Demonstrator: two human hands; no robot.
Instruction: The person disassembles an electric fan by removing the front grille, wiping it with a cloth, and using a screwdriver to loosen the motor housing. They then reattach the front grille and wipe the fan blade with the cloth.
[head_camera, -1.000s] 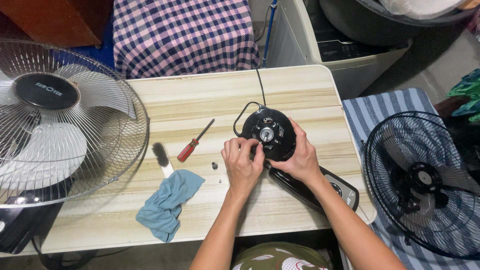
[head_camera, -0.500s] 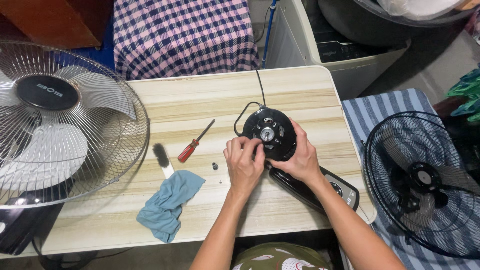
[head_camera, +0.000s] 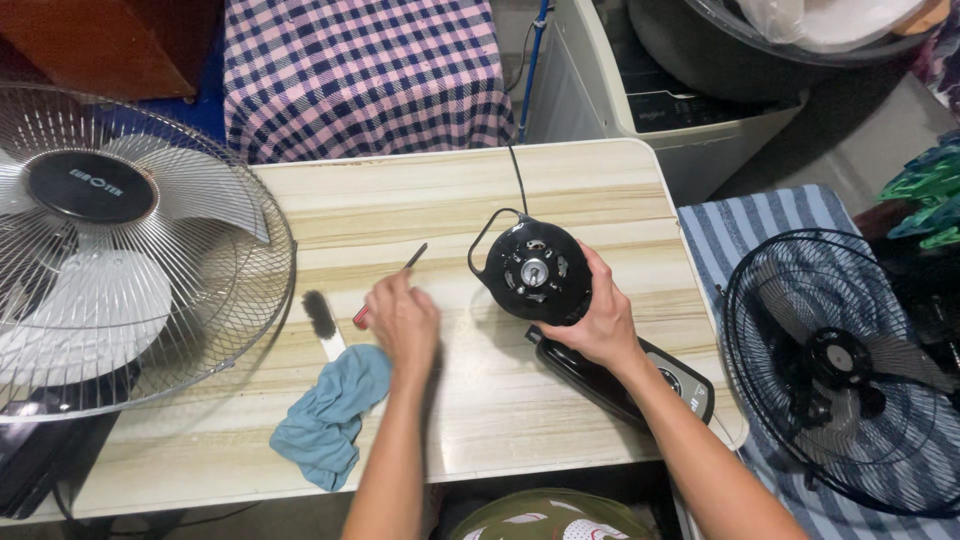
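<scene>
Change: left hand (head_camera: 402, 318) is leaving the motor (head_camera: 533, 270), now closing on the screwdriver (head_camera: 388, 287) to the left.
Right hand (head_camera: 593, 322): still clamping the motor, mid-desk (head_camera: 600, 190).
Meaning: screw work is coming.

A: What colour is the motor (head_camera: 533, 270)?
B: Black. The rag (head_camera: 325, 415) left of it is blue.
A: And behind it?
B: A pink and blue checked cloth (head_camera: 365, 75).

Head cam, one view only.
You look steeply down, fairly near, over the desk's (head_camera: 560, 420) near edge.
</scene>
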